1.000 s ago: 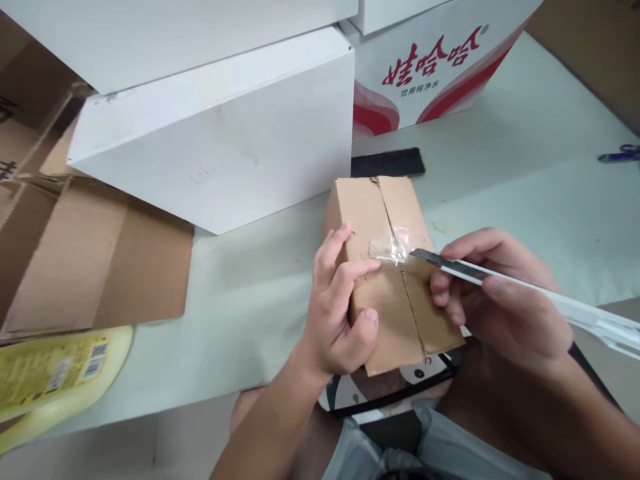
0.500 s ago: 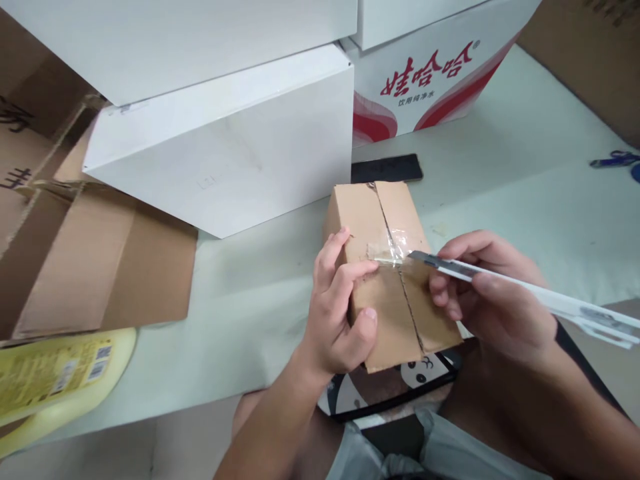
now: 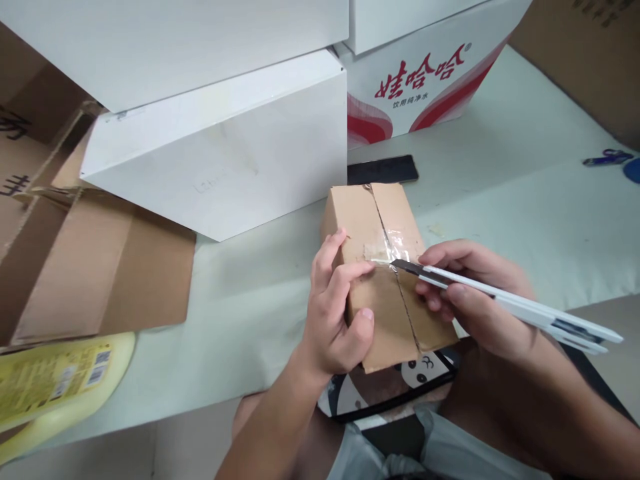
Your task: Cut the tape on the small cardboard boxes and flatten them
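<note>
A small brown cardboard box (image 3: 380, 313) lies at the table's front edge, its top flaps meeting along a seam. Clear tape (image 3: 395, 243) crosses the seam near the middle. My left hand (image 3: 340, 313) grips the box's left side, with the index finger on top beside the tape. Held in my right hand (image 3: 480, 300) is a white utility knife (image 3: 520, 303) with its dark blade out. The blade's tip is at the tape over the seam; how deep it sits cannot be made out.
White boxes (image 3: 225, 160) stand behind on the left, beside a red-and-white carton (image 3: 415, 93). A phone (image 3: 384, 170) lies behind the small box. Open cardboard (image 3: 150, 267) and a yellow bottle (image 3: 65, 380) are at left, purple-handled scissors (image 3: 607, 158) at far right. A panda-print bag (image 3: 385, 390) rests below.
My right hand has moved left with the utility knife, bringing the blade tip from the tape's right part to the seam. My left hand keeps its grip on the box.
</note>
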### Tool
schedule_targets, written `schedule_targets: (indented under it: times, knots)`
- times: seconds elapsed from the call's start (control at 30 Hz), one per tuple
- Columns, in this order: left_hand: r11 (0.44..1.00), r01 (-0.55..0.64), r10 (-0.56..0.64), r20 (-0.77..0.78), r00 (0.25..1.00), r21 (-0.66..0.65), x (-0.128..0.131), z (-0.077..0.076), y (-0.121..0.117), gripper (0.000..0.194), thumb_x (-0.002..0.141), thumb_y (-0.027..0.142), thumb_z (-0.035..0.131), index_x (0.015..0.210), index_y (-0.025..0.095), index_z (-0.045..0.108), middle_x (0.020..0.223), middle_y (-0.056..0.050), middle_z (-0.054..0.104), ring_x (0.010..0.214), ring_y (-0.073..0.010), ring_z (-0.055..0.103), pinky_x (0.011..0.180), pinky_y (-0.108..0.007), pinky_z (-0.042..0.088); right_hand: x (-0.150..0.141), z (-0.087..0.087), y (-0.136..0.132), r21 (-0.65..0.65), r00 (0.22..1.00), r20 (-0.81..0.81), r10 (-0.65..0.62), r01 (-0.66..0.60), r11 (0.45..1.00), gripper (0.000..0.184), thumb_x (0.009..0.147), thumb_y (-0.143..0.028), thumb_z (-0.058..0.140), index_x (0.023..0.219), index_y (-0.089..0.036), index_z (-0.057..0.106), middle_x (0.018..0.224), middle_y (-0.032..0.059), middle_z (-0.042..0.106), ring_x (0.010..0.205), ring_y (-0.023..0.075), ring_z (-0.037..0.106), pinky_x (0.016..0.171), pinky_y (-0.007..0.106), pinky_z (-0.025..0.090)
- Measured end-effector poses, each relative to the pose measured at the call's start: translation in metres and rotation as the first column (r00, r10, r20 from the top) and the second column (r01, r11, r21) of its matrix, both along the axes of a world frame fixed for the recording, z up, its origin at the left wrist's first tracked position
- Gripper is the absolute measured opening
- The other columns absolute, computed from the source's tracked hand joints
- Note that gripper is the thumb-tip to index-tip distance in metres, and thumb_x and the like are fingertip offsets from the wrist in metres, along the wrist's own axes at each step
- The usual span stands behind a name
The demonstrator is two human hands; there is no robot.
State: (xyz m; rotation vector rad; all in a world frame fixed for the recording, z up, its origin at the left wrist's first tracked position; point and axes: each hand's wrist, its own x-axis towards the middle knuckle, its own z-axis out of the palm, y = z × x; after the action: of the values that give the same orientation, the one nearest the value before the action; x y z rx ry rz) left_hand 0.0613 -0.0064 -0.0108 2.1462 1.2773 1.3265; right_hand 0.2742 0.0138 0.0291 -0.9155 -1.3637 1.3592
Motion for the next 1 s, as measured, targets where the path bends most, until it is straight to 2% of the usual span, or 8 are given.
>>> schedule_targets:
  times: [0.2,0.43,0.63,0.83,1.0]
  knots:
    - [1.000,-0.004,0.004,-0.016,1.000,-0.003,0.0000,0.0014,-0.0001,0.040,0.093,0.030,0.042,0.130,0.022,0.055,0.163,-0.018,0.041,0.159,-0.0346,0.036,0.124,-0.064,0.039,-0.0001,-0.0007,0.0002,0.038,1.000,-0.009,0.018,-0.018,0.999,0.016,0.098,-0.040,0.073,0.102,-0.024,0.073,0.079,0.0027,0.075,0.055,0.0104,0.063,0.041,0.018,0.044]
    - [1.000,0.005,-0.005,-0.004,1.000,-0.006,-0.0005,0.0014,-0.0001,0.040,0.092,0.030,0.045,0.130,0.022,0.055,0.164,-0.019,0.040,0.157,-0.0375,0.038,0.123,-0.066,0.039,-0.0010,-0.0019,0.0003,0.047,0.999,0.000,0.038,-0.038,0.998,0.011,0.101,-0.035,0.069,0.104,-0.025,0.068,0.080,0.0026,0.074,0.057,0.0117,0.062,0.044,0.021,0.045]
    - [1.000,-0.003,0.003,0.020,1.000,-0.013,0.0012,0.0006,-0.0004,0.040,0.092,0.029,0.045,0.130,0.023,0.055,0.164,-0.018,0.041,0.157,-0.0389,0.038,0.122,-0.068,0.038,0.0008,-0.0014,-0.0008,0.050,0.998,0.015,0.053,-0.054,0.997,0.008,0.101,-0.033,0.068,0.104,-0.026,0.066,0.080,0.0025,0.072,0.058,0.0124,0.059,0.044,0.023,0.042]
    - [1.000,0.003,-0.002,0.037,0.999,-0.013,0.0019,0.0007,-0.0007,0.039,0.092,0.028,0.045,0.129,0.022,0.056,0.162,-0.018,0.043,0.159,-0.0352,0.035,0.125,-0.063,0.037,0.0019,-0.0025,-0.0003,0.045,0.998,0.040,0.056,-0.058,0.997,0.010,0.101,-0.035,0.068,0.104,-0.025,0.066,0.081,0.0021,0.073,0.059,0.0115,0.059,0.045,0.021,0.041]
    - [1.000,0.002,-0.001,0.042,0.999,-0.011,0.0029,-0.0005,-0.0014,0.039,0.093,0.030,0.044,0.129,0.022,0.056,0.163,-0.018,0.041,0.159,-0.0364,0.036,0.124,-0.064,0.037,-0.0001,-0.0006,-0.0010,-0.002,1.000,0.007,0.017,-0.017,1.000,0.019,0.098,-0.042,0.072,0.099,-0.024,0.067,0.077,0.0016,0.072,0.052,0.0103,0.056,0.039,0.019,0.038]
